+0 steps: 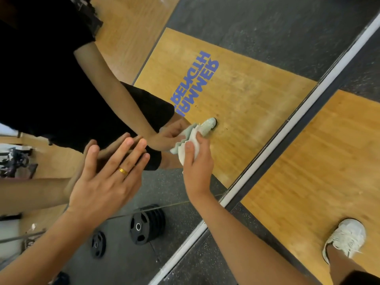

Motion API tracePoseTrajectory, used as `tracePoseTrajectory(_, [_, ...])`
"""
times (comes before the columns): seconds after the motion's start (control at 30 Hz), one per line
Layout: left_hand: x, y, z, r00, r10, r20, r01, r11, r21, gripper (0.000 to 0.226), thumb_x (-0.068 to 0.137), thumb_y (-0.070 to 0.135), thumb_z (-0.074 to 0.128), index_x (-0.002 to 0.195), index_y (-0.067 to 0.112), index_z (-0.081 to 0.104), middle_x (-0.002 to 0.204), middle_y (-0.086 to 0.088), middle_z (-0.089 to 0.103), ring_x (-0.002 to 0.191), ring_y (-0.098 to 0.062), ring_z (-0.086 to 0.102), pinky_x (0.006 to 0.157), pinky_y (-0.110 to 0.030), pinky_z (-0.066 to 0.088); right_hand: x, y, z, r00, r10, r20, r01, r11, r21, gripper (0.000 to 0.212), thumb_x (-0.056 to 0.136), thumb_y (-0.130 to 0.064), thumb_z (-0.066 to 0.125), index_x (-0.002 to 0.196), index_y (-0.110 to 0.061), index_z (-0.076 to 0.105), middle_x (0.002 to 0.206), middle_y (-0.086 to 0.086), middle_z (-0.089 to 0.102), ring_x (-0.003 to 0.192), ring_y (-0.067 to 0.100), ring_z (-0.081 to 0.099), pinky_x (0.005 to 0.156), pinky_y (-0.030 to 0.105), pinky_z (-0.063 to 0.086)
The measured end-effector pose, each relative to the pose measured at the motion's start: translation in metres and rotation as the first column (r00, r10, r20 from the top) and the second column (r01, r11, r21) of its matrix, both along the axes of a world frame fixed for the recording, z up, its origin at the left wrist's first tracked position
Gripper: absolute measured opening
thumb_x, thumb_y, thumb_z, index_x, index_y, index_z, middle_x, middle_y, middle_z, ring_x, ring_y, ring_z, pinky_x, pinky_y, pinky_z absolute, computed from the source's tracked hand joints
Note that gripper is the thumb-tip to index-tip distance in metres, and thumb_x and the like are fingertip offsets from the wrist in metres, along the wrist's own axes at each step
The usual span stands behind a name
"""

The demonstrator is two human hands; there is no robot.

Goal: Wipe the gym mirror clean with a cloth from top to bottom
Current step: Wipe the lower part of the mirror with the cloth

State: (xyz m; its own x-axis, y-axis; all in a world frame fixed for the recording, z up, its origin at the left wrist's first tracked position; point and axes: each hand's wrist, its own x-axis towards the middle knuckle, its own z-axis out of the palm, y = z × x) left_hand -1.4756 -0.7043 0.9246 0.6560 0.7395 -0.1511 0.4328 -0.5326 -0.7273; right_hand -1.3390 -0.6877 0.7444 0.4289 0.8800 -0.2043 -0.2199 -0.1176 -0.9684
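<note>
Right hand (197,171) tight around bunched cloth (191,135) on mirror (246,89), left hand (104,182) flat, fingers straight

One large wall mirror (257,89), one crumpled white cloth (190,145), two bare hands, the left hand (107,177) and right hand (196,167), one gold ring (123,171), one white laced sneaker (345,237). Reflected: one stack of black weight plates (147,225), one loose black plate (98,244).

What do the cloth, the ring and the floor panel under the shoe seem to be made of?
Cloth: soft, pale, matte fabric, possibly microfibre; it crumples into loose folds.
Ring: gold-coloured metal, polished; it catches the light.
Floor panel: wood, perhaps bamboo or laminate, with a satin finish; narrow strip grain shows under a dull sheen.
</note>
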Motion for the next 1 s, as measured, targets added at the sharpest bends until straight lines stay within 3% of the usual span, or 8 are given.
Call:
tracePoseTrajectory(0.1, [-0.005,0.004,-0.002,0.995,-0.081,-0.064,0.084,0.996,0.037,0.057,0.108,0.031,0.034,0.161,0.010,0.030,0.171,-0.010,0.016,0.157,-0.030,0.016,0.121,-0.067,0.002,-0.011,-0.001,-0.022,0.999,-0.050,0.000,0.050,0.994,-0.097,0.035,0.110,-0.030,0.047,0.137,-0.010,0.056,0.122,0.006,0.068,0.109,0.021,0.066,0.088,0.043,0.057])
tracePoseTrajectory(0.23, [-0.001,0.004,-0.002,0.989,-0.136,-0.052,0.139,0.989,0.050,0.057,0.105,0.032,0.045,0.156,0.008,0.040,0.170,-0.013,0.019,0.156,-0.032,0.019,0.122,-0.066,0.000,-0.024,-0.005,-0.033,0.981,-0.179,-0.072,0.156,0.955,-0.251,0.028,0.110,-0.027,0.048,0.131,-0.012,0.056,0.110,0.008,0.070,0.098,0.025,0.069,0.079,0.046,0.057])
tracePoseTrajectory(0.43, [0.003,0.007,-0.002,0.971,-0.240,-0.017,0.241,0.966,0.098,0.043,0.106,0.031,0.050,0.142,0.009,0.059,0.165,-0.014,0.032,0.152,-0.033,0.030,0.122,-0.066,0.004,-0.055,-0.020,-0.015,0.985,-0.156,-0.072,0.153,0.987,-0.049,0.034,0.109,-0.042,0.047,0.136,-0.022,0.054,0.118,0.002,0.070,0.105,0.019,0.069,0.081,0.035,0.057])
tracePoseTrajectory(0.6, [0.001,0.009,-0.004,0.962,-0.274,0.012,0.272,0.957,0.105,0.040,0.107,0.027,0.045,0.138,0.007,0.061,0.164,-0.016,0.033,0.153,-0.035,0.028,0.120,-0.067,0.003,-0.065,-0.023,-0.041,0.957,-0.267,-0.110,0.240,0.948,-0.212,0.031,0.109,-0.034,0.050,0.133,-0.017,0.058,0.104,-0.002,0.070,0.092,0.015,0.068,0.069,0.026,0.050])
tracePoseTrajectory(0.7, [0.001,0.009,-0.003,0.960,-0.279,0.027,0.275,0.956,0.106,0.039,0.108,0.025,0.043,0.137,0.006,0.061,0.163,-0.016,0.035,0.153,-0.035,0.029,0.119,-0.067,0.004,-0.071,-0.032,-0.035,0.962,-0.239,-0.131,0.208,0.954,-0.215,0.031,0.108,-0.032,0.052,0.133,-0.016,0.057,0.106,-0.001,0.069,0.093,0.016,0.067,0.069,0.018,0.048])
tracePoseTrajectory(0.8, [-0.001,0.009,-0.004,0.959,-0.282,0.012,0.279,0.953,0.119,0.039,0.109,0.027,0.041,0.135,0.007,0.062,0.162,-0.016,0.037,0.153,-0.036,0.030,0.119,-0.067,0.003,-0.084,-0.048,-0.012,0.977,-0.177,-0.115,0.169,0.983,-0.077,0.032,0.108,-0.037,0.053,0.134,-0.019,0.057,0.110,-0.001,0.070,0.096,0.013,0.067,0.075,0.027,0.053])
tracePoseTrajectory(0.9, [0.003,0.008,-0.003,0.953,-0.304,0.008,0.299,0.942,0.153,0.044,0.112,0.034,0.035,0.130,0.007,0.066,0.158,-0.015,0.043,0.150,-0.035,0.035,0.119,-0.069,0.012,-0.104,-0.064,-0.008,0.992,-0.125,-0.035,0.126,0.991,0.033,0.035,0.108,-0.039,0.053,0.137,-0.020,0.056,0.114,0.001,0.070,0.102,0.016,0.067,0.082,0.029,0.054])
tracePoseTrajectory(1.0, [0.003,0.006,-0.002,0.959,-0.284,0.016,0.281,0.953,0.118,0.059,0.113,0.036,0.018,0.131,0.005,0.065,0.158,-0.017,0.043,0.150,-0.036,0.036,0.117,-0.071,0.012,-0.116,-0.071,-0.032,0.985,-0.167,-0.043,0.162,0.982,-0.101,0.038,0.108,-0.039,0.051,0.139,-0.018,0.057,0.120,0.003,0.070,0.109,0.022,0.067,0.087,0.042,0.057])
